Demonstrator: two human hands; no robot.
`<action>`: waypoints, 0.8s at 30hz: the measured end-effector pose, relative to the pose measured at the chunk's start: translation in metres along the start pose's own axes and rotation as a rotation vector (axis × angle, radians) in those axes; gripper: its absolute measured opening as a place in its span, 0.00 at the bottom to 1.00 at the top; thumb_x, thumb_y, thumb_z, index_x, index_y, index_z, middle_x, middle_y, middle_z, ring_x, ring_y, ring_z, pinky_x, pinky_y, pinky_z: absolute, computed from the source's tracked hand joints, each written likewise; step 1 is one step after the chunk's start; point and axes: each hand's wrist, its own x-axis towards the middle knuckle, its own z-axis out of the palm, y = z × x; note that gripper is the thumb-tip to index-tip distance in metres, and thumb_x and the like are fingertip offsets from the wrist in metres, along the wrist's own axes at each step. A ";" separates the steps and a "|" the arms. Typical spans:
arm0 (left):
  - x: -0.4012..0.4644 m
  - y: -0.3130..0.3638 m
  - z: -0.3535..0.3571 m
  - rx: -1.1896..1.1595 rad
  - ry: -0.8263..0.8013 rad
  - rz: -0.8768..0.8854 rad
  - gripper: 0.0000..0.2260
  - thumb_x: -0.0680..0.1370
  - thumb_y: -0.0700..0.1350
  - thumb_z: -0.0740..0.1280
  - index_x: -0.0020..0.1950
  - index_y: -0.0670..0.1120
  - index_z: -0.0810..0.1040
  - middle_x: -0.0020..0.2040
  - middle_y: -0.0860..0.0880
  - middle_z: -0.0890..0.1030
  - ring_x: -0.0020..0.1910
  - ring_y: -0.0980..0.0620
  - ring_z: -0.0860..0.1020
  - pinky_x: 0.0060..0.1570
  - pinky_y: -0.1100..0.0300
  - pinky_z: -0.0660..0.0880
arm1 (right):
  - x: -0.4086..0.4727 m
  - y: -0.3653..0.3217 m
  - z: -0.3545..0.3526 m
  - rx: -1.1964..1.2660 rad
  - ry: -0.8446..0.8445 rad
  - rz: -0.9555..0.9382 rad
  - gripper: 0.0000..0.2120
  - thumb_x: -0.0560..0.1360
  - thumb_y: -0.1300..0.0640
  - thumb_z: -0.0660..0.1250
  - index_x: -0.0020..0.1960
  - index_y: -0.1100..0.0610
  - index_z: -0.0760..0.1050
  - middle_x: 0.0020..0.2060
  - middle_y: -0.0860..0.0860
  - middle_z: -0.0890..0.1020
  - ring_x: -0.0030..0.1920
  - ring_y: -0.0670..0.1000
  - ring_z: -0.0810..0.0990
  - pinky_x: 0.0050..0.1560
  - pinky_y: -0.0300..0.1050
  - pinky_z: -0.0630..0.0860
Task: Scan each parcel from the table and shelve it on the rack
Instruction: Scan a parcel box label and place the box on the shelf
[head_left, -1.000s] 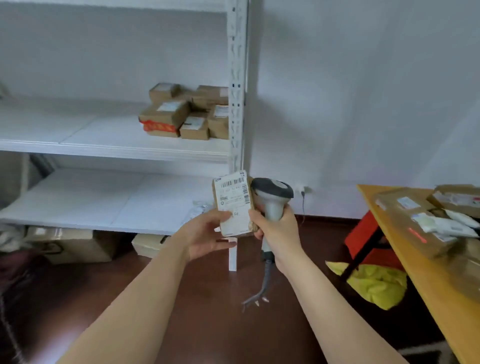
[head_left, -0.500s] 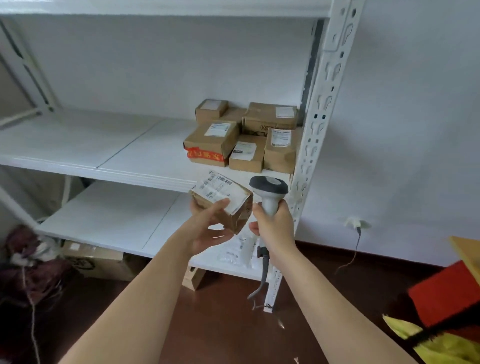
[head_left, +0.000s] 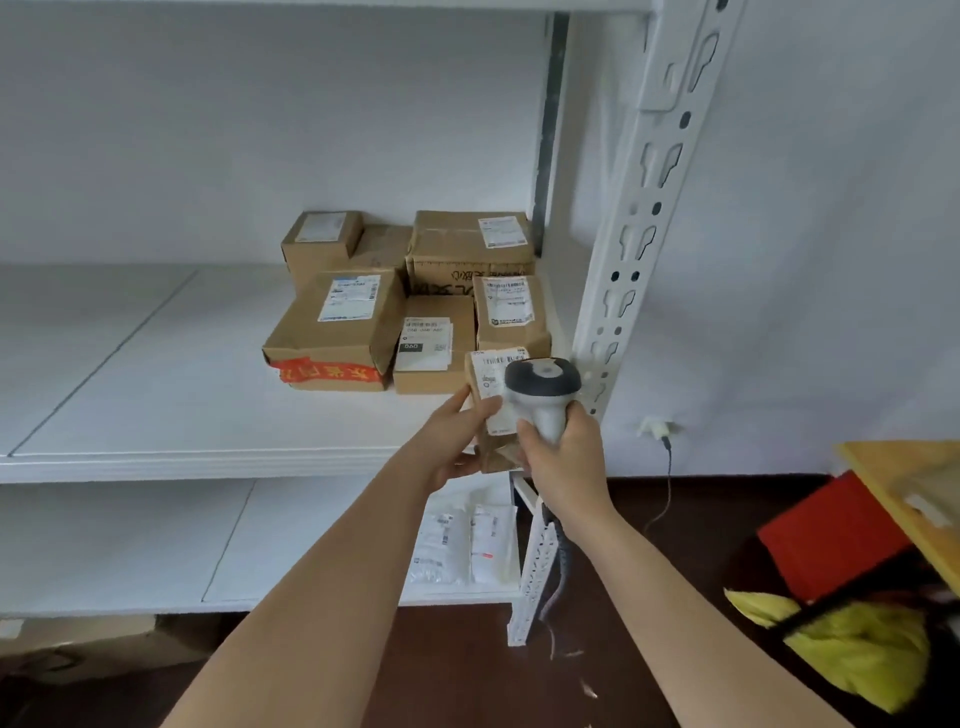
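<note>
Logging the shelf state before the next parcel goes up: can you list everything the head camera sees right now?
Held parcel: one, brown with white label, at the middle shelf's front edge.
Shelved boxes: six, brown, clustered at the right end of the middle shelf.
Mailer bags: at least two, white, on the lower shelf.
Scanner: one, grey, beside the held parcel.
Rack post: one, white, right of the boxes.
Table: one, yellow, far right.
Left hand: grips the held parcel.
Right hand: grips the scanner.

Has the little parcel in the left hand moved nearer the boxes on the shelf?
Yes. The parcel has risen from below the shelf edge towards the stacked boxes.
</note>
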 end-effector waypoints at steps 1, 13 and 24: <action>0.005 0.002 0.004 0.005 0.005 0.008 0.19 0.79 0.55 0.66 0.70 0.60 0.70 0.50 0.52 0.79 0.49 0.48 0.80 0.50 0.55 0.79 | 0.000 -0.001 -0.001 -0.015 -0.002 -0.009 0.14 0.72 0.49 0.68 0.56 0.51 0.74 0.48 0.53 0.79 0.46 0.51 0.82 0.46 0.53 0.82; 0.025 0.001 0.019 0.020 -0.107 0.027 0.15 0.80 0.60 0.59 0.65 0.60 0.73 0.63 0.55 0.76 0.60 0.49 0.75 0.64 0.47 0.71 | -0.001 0.010 -0.003 0.042 -0.043 0.006 0.17 0.78 0.58 0.68 0.65 0.54 0.71 0.46 0.40 0.78 0.46 0.37 0.77 0.41 0.25 0.71; 0.021 -0.006 0.011 -0.005 0.139 -0.047 0.05 0.80 0.38 0.59 0.51 0.41 0.74 0.49 0.42 0.75 0.41 0.44 0.77 0.43 0.55 0.78 | -0.010 0.006 0.000 0.077 -0.073 0.033 0.17 0.77 0.58 0.69 0.65 0.52 0.72 0.49 0.43 0.80 0.53 0.48 0.80 0.56 0.49 0.80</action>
